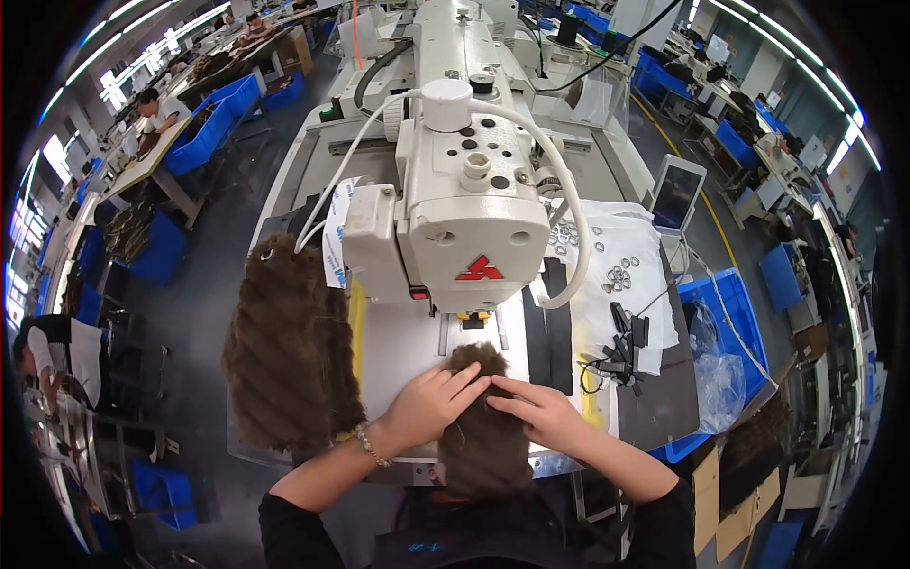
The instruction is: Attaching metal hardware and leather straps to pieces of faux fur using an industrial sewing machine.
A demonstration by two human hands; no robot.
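While you press down, your left hand [428,403] and right hand [536,408] both lie flat on the brown fur piece [485,417], fingers spread and pointing inward, fingertips nearly meeting over its middle. Neither hand is clamped: palms down, fingers apart, pinning it rather than gripping.

Head view: fur piece lies on the white bed of the desk [403,351], long axis running near to far, from your body toward the machine. Far end points at the needle area under the sewing machine head [464,228] and sits just in front of it; near end hangs over the desk's front edge toward you. Slight lean of the axis, far end a little left of near end.

Bracelet on your left wrist [372,446]. Larger ribbed brown fur pile [289,346] drapes off the desk's left side, just beside your left forearm, not touching the small piece. Right of the piece: dark strips [550,327], white cloth [621,275] with small metal rings [618,277], black clips [626,351]. Blue bin [735,318] further right.
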